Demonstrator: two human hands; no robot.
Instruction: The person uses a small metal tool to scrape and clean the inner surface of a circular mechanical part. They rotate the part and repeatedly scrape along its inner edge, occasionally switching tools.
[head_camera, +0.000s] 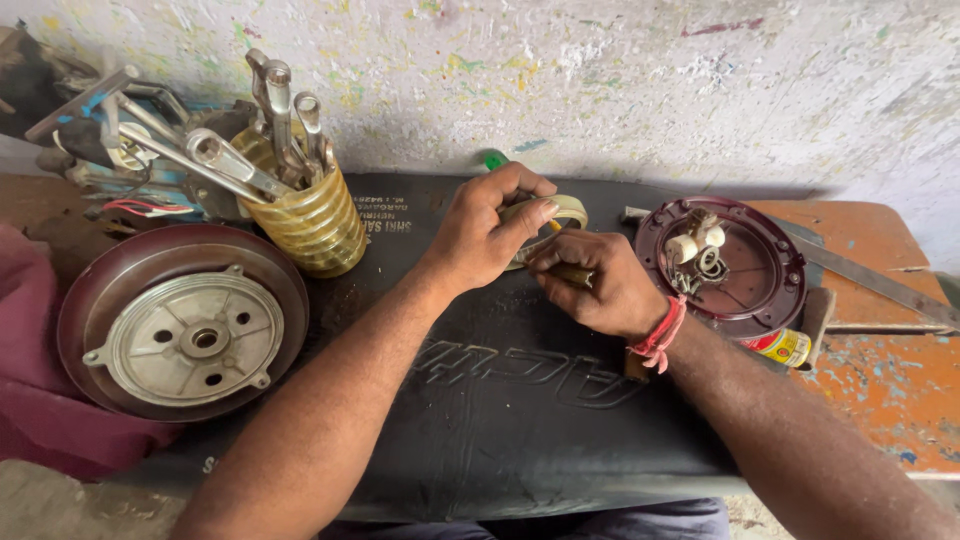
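My left hand (487, 232) grips a roll of yellowish tape (566, 208) at the middle of the black mat (520, 400). My right hand (598, 281) is closed just below and to the right of it, pinching the roll's lower edge and a dark yellowish piece (571, 273); what that piece is I cannot tell. A green tip (495, 160) pokes out behind my left hand. A red thread band (660, 335) circles my right wrist.
A maroon fan cover with a silver hub (185, 335) lies at left. A yellow coiled holder (310, 220) with wrenches stands behind it. A maroon round cover (735, 262) holding small white parts sits at right, near a small tube (785, 347). The orange bench (880, 370) and wall lie beyond.
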